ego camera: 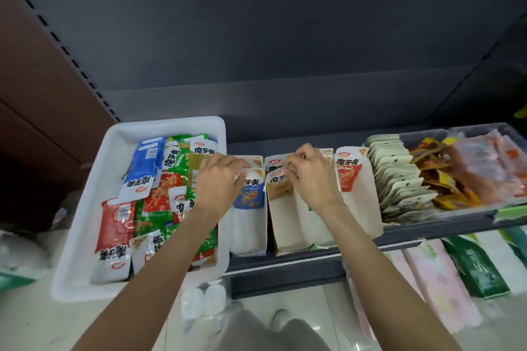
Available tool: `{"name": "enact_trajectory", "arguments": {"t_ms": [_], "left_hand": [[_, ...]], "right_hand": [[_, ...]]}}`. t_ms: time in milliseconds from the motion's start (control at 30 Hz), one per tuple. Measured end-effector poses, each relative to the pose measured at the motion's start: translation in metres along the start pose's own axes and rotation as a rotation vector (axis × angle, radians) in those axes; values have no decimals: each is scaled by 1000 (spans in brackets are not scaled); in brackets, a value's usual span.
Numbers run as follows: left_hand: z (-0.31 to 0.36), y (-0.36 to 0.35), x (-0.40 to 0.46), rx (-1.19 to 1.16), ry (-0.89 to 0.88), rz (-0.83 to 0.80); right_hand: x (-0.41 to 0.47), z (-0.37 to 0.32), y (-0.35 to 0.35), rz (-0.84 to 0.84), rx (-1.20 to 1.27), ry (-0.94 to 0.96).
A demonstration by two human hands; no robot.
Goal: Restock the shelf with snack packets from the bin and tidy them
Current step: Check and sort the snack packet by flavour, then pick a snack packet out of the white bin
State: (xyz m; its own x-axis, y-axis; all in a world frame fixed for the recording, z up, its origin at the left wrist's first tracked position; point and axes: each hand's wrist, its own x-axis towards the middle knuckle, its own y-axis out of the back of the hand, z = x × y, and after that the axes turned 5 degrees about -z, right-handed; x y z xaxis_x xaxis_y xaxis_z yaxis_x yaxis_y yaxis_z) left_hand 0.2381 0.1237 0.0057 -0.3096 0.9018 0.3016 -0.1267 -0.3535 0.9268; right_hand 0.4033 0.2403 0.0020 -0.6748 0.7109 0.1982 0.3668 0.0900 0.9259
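A white bin [85,179] full of red, green and blue snack packets [159,194] sits at the left end of the dark shelf [285,262]. Beside it stand white cardboard display boxes [248,236]. My left hand [219,179] pinches the top of a blue-and-white packet [249,195] standing in the leftmost box. My right hand [309,174] pinches a yellow-orange packet [281,184] in the second box. A red packet [349,171] stands in the box further right.
A clear tray [445,212] with rows of pale packets [399,177] and loose orange and pink packets fills the shelf's right side. Below are pink and green packs [436,276]. Two small white bottles [204,300] stand on the floor near my knees.
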Motion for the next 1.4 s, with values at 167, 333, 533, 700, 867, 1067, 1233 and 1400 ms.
{"name": "enact_trajectory", "arguments": {"t_ms": [167, 333, 533, 700, 867, 1067, 1233, 1400], "left_hand": [[-2, 0, 5, 10, 42, -14], [-7, 3, 2, -35, 32, 17], [-38, 34, -28, -64, 48, 227], [-113, 52, -77, 19, 301, 239], [-155, 51, -93, 1, 414, -180], [-170, 38, -94, -16, 380, -192], [-176, 46, -98, -35, 202, 139], [-166, 86, -94, -882, 558, 332]], "right_hand": [[3, -7, 0, 86, 36, -24], [3, -14, 6, 199, 53, -31], [3, -66, 8, 336, 258, 244], [12, -152, -16, 9, 349, 431], [35, -208, -72, -243, 241, 383], [58, -218, -114, -392, 22, 451], [60, -221, -109, -334, 50, 582], [51, -227, -56, 123, 557, 120]]}}
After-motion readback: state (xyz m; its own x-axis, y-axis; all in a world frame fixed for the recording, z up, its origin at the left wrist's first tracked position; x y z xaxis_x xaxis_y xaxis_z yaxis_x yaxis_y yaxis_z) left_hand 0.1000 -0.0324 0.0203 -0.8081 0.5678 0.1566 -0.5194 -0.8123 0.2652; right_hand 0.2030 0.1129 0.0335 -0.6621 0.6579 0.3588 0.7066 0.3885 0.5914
